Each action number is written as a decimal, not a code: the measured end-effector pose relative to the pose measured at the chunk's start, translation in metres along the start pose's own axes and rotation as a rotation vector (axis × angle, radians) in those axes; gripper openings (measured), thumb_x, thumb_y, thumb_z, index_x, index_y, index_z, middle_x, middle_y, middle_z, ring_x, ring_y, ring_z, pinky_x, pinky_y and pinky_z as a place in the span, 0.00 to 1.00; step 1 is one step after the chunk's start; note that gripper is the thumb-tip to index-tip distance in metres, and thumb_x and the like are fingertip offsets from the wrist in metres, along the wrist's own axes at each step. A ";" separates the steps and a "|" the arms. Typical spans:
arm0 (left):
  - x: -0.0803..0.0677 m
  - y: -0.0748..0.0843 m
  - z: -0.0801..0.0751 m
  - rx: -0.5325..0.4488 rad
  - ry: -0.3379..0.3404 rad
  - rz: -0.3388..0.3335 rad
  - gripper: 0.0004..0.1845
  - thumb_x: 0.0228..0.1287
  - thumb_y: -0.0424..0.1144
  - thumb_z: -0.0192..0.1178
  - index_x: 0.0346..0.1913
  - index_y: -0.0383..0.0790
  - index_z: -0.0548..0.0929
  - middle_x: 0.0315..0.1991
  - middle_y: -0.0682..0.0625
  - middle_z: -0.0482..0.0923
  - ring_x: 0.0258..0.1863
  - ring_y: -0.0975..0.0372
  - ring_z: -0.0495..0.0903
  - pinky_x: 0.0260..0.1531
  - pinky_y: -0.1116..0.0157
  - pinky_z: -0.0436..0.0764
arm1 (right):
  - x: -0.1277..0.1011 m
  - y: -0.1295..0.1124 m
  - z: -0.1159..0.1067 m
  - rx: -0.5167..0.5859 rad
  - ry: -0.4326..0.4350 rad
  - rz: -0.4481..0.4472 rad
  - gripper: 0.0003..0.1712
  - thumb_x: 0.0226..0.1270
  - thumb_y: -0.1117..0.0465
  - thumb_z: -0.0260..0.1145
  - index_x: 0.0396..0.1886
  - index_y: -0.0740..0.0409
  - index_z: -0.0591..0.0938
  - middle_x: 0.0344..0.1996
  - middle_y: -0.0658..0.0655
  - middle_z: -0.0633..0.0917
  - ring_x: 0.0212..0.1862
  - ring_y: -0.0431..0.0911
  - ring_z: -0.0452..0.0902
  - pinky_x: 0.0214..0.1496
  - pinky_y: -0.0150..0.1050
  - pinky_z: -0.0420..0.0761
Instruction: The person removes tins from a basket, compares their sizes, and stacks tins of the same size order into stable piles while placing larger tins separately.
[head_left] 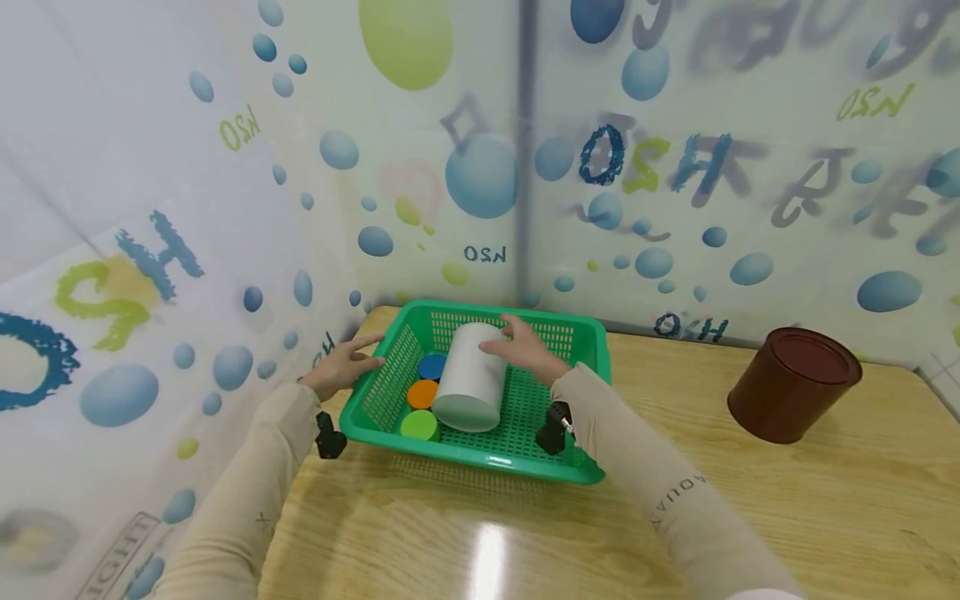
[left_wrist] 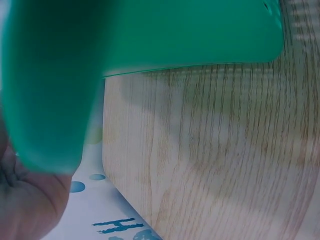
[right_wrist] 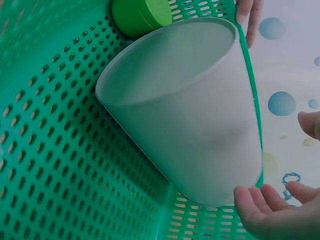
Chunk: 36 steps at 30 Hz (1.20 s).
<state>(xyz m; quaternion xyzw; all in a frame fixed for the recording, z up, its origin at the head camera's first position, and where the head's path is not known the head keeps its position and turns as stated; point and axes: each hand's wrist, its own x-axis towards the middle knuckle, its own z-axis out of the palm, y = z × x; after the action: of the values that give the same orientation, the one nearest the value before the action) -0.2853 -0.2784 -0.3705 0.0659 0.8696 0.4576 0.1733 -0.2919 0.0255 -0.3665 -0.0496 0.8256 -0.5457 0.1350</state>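
Mid-frame, head view: tub (head_left: 472,379) could be rolled if nudged by unclosed right grip (head_left: 531,348) | left grip (head_left: 341,368) relaxed at basket (head_left: 465,452) rim

a white cylinder (head_left: 471,371) lies tipped in a green basket (head_left: 450,451).

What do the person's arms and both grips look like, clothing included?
Long, wrinkled beige sleeves: the left sleeve has a small dark mark, the right sleeve dark lettering. A black device shows at each wrist. Left grip and right grip are ungloved.
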 end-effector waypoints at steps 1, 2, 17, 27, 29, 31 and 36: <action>0.000 0.000 0.000 0.001 0.001 -0.001 0.32 0.66 0.40 0.49 0.69 0.43 0.49 0.57 0.29 0.60 0.52 0.43 0.67 0.45 0.51 0.73 | 0.001 0.000 0.002 0.002 0.010 -0.002 0.40 0.60 0.53 0.61 0.68 0.54 0.54 0.62 0.61 0.61 0.60 0.55 0.60 0.54 0.50 0.67; 0.000 0.000 0.000 0.003 0.001 0.000 0.32 0.66 0.40 0.49 0.69 0.43 0.49 0.57 0.28 0.60 0.52 0.43 0.67 0.45 0.51 0.73 | 0.002 0.001 0.005 0.008 0.018 -0.004 0.40 0.60 0.54 0.62 0.68 0.55 0.54 0.62 0.62 0.61 0.60 0.56 0.60 0.54 0.51 0.67; -0.001 0.000 0.002 -0.013 -0.003 0.002 0.31 0.67 0.39 0.48 0.69 0.42 0.49 0.56 0.29 0.61 0.51 0.44 0.68 0.45 0.51 0.73 | 0.008 0.009 0.019 0.072 0.065 0.054 0.41 0.55 0.56 0.66 0.65 0.61 0.59 0.60 0.64 0.64 0.55 0.57 0.66 0.51 0.50 0.71; 0.001 0.000 0.000 -0.015 0.000 0.002 0.32 0.67 0.40 0.49 0.69 0.42 0.49 0.56 0.29 0.61 0.49 0.45 0.69 0.44 0.52 0.74 | 0.007 0.011 0.019 0.066 0.059 0.068 0.43 0.52 0.54 0.68 0.65 0.62 0.59 0.56 0.64 0.68 0.50 0.56 0.70 0.47 0.49 0.73; 0.001 0.000 0.001 -0.014 0.003 -0.008 0.31 0.67 0.40 0.49 0.69 0.42 0.50 0.56 0.29 0.61 0.49 0.45 0.70 0.44 0.53 0.74 | 0.006 0.012 0.017 0.078 0.053 0.085 0.43 0.53 0.54 0.68 0.65 0.62 0.59 0.54 0.64 0.69 0.50 0.56 0.70 0.46 0.49 0.74; 0.001 -0.001 0.001 -0.012 0.004 -0.012 0.31 0.66 0.40 0.49 0.69 0.42 0.50 0.56 0.29 0.61 0.49 0.46 0.71 0.43 0.54 0.75 | 0.004 0.013 0.015 0.098 0.046 0.105 0.43 0.53 0.53 0.67 0.65 0.61 0.59 0.54 0.63 0.70 0.50 0.56 0.70 0.45 0.49 0.74; 0.002 -0.003 0.001 -0.019 0.005 -0.012 0.32 0.66 0.41 0.49 0.69 0.43 0.50 0.56 0.29 0.62 0.48 0.46 0.71 0.43 0.54 0.75 | 0.002 0.019 0.010 0.155 0.021 0.131 0.42 0.55 0.52 0.65 0.66 0.60 0.57 0.55 0.64 0.68 0.53 0.57 0.68 0.48 0.54 0.72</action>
<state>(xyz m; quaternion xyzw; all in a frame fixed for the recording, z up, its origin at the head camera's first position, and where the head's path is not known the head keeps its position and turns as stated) -0.2869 -0.2788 -0.3738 0.0579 0.8660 0.4650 0.1747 -0.2894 0.0237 -0.3876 0.0208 0.7839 -0.5982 0.1649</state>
